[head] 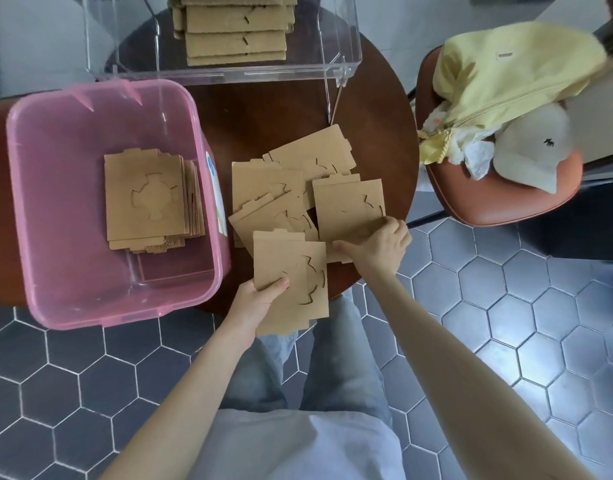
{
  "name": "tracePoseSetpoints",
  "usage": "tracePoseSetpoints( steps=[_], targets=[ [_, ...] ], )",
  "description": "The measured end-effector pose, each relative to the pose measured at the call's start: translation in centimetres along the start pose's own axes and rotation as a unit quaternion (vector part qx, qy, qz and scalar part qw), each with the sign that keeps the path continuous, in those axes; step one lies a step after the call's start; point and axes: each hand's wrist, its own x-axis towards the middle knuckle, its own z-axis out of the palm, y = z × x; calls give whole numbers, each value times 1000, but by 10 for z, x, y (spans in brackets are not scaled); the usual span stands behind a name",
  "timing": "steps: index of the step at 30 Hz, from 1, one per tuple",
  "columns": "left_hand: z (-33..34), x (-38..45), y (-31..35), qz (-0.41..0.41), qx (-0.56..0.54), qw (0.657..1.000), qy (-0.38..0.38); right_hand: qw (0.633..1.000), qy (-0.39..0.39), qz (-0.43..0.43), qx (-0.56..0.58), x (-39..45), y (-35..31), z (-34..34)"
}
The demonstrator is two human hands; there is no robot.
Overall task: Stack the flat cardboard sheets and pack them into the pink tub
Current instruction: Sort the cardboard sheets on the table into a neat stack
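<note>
The pink tub point(55, 278) stands at the left on the round dark table and holds a stack of flat cardboard sheets point(149, 199) near its middle. Several loose sheets point(273, 188) lie fanned out on the table to the right of the tub. My left hand point(260, 299) grips a small stack of sheets point(291, 271) by its lower left corner, held over the table's near edge. My right hand point(377, 245) pinches the near edge of one loose sheet point(346, 206) at the right of the pile.
A clear plastic bin point(339, 46) with more cardboard sheets point(235, 29) stands at the back of the table point(377, 109). An orange chair point(526, 206) at the right carries a yellow garment point(505, 67) and a white cap point(537, 147). Hexagon floor tiles lie below.
</note>
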Motion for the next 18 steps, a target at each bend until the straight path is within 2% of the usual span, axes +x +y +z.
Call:
tracePoseSetpoints(
  steps=[3,9,14,18],
  targets=[
    [-4,3,-1,-1,-11,1000,9,987,-6,16,158,2,-3,-17],
    [-9,4,3,-2,-45,999,-6,947,35,-40,317,-14,-2,-53],
    [-2,4,11,-48,-129,990,-37,901,-87,-19,425,-51,1,-50],
    [5,3,15,-54,-175,981,-62,913,-121,-2,390,-83,2,-25]
  ],
)
